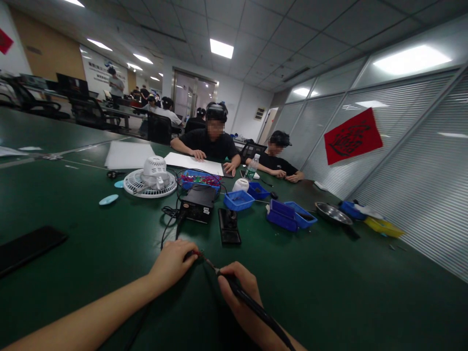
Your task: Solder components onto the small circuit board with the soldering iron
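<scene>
My right hand [242, 292] is closed around a soldering iron [230, 282], pen-fashion, with its black cable trailing back over the wrist. The iron's metal tip points up and left toward my left hand [177, 261]. Thumb and fingers of that hand are pinched together over the green table [292, 297]. A small reddish piece [197, 253] shows at the fingertips, too small to name. The iron's tip is close to it; whether they touch I cannot tell. Just beyond stand a black soldering station box [198, 204] with cables and a black iron stand [229, 226].
Behind the station are a blue tray [200, 180] of colourful small parts and a white fan part [150, 183]. Several blue trays, a steel dish [333, 213] and a yellow tray [383, 227] lie to the right. A black phone-like slab [31, 248] lies left. Two people sit opposite.
</scene>
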### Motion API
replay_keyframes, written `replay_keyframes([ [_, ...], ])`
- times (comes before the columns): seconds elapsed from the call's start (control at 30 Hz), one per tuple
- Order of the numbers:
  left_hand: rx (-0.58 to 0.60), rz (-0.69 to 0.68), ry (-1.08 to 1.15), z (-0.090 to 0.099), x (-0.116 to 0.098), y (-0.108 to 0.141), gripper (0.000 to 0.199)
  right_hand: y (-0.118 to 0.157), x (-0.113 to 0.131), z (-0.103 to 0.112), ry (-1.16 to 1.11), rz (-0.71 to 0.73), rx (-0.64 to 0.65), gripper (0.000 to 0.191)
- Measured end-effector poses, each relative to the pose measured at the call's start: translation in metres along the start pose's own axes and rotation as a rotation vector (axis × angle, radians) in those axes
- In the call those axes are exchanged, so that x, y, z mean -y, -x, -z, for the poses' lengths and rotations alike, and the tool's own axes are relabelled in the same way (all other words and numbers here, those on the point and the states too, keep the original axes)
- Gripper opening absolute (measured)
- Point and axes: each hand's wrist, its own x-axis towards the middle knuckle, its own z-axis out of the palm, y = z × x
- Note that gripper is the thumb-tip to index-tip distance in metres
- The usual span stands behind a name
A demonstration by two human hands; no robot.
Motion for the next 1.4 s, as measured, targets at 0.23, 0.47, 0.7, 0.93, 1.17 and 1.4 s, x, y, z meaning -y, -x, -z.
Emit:
replay_keyframes([
  [0.23,-0.003,-0.015,-0.011,0.001,0.0,0.0,0.015,-0.001,0.001,0.002,-0.019,-0.002,-0.018,0.005],
  [0.47,0.014,-0.009,-0.016,0.002,-0.002,0.001,0.015,-0.008,0.006,0.006,-0.117,-0.181,-0.029,0.006],
  [0.7,0.029,-0.006,-0.01,0.005,-0.005,0.001,0.016,-0.006,-0.007,0.006,-0.238,-0.196,-0.021,0.018],
  [0.93,0.027,-0.008,-0.01,0.002,-0.002,0.0,0.017,-0.007,-0.006,0.006,-0.221,-0.205,0.008,0.017],
  [1.17,0.019,-0.01,-0.006,0.003,-0.003,0.0,0.016,-0.009,0.001,0.007,-0.155,-0.185,0.02,0.007],
  [1.4,0.015,-0.022,-0.012,-0.001,0.001,0.0,0.016,-0.012,0.011,0.01,-0.117,-0.172,0.062,0.004],
])
